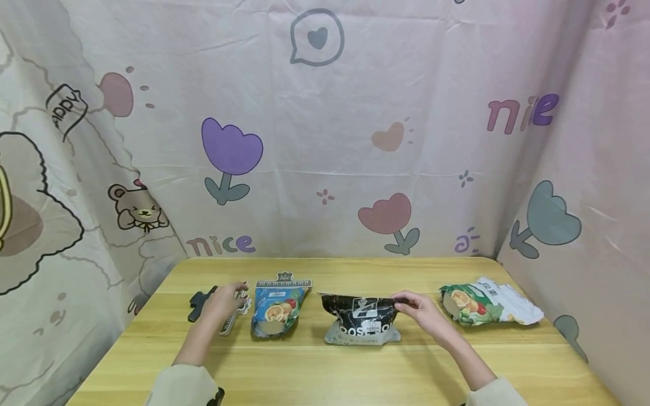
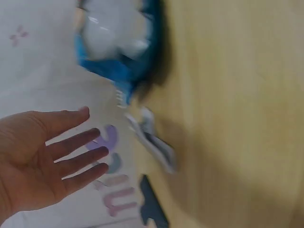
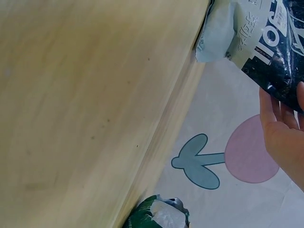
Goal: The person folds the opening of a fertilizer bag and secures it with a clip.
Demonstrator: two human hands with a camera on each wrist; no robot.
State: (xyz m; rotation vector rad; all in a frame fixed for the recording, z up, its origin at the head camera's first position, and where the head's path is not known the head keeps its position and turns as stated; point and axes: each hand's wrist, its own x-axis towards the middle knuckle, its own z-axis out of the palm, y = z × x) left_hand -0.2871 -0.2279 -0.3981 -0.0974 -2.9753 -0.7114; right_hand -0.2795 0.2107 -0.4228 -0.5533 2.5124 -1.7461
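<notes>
A black and grey bag (image 1: 361,321) stands upright on the table, right of centre in the head view. My right hand (image 1: 424,316) pinches its top right corner; in the right wrist view the fingers of that hand (image 3: 285,135) lie at the edge of the black bag (image 3: 280,52). My left hand (image 1: 222,304) hovers over a grey-white clip (image 1: 235,316) and a dark cross-shaped piece (image 1: 199,304). In the left wrist view, the left hand (image 2: 42,159) has its fingers spread and holds nothing, beside the clip (image 2: 154,142) and the dark piece (image 2: 153,204).
A blue bag (image 1: 278,310) with a crown-topped clip (image 1: 284,282) along its top stands between the hands. At the right lies a green and white bag (image 1: 487,304). A printed cloth (image 1: 315,141) hangs behind the wooden table (image 1: 315,372) and at both sides.
</notes>
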